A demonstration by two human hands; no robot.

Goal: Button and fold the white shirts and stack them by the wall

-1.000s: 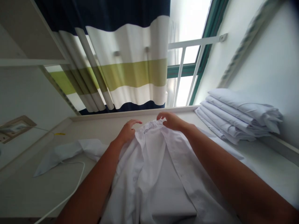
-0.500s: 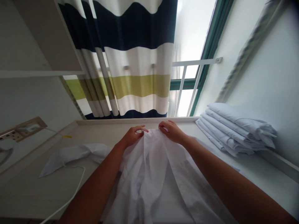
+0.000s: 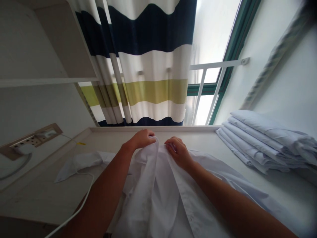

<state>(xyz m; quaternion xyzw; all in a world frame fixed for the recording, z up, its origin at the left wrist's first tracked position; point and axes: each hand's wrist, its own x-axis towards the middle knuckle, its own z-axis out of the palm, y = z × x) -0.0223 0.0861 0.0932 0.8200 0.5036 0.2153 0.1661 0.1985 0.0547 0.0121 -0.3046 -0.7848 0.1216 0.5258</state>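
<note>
Inspector: Item under examination?

Clerk: One white shirt [image 3: 163, 191], plain, rumpled into long folds, lying on the pale tabletop [image 3: 203, 138] in front of the person. Its near portion runs out of view at the bottom. A front band [image 3: 187, 206] slants down its right portion, bearing small marks too fine to identify.

Inspector: Hands?

Clerk: Two. At the shirt's far end, the left hand [image 3: 143, 138] grasps an edge of the fabric between thumb and fingers; the right hand [image 3: 177, 150] pinches the same end, just beside it.

Inspector: To the left of the shirt?

Clerk: One white cable [image 3: 89, 188], and one strip of white cloth [image 3: 86, 162] (whether it joins the shirt is hidden by the forearm). Farther left, one wooden socket panel [image 3: 34, 140] with two plugs seated, the farther one blurred, and one yellow tag [image 3: 81, 143] on a thin cord.

Inspector: To the right?

Clerk: One stack of folded white cloth [image 3: 264, 142], at least four layers, well apart from the shirt.

Inspector: Beyond it?

Clerk: One striped curtain [image 3: 153, 69] in navy, cream and olive; right of that, one white railing [image 3: 216, 65], two uprights visible, before one green window frame [image 3: 237, 43].
</note>
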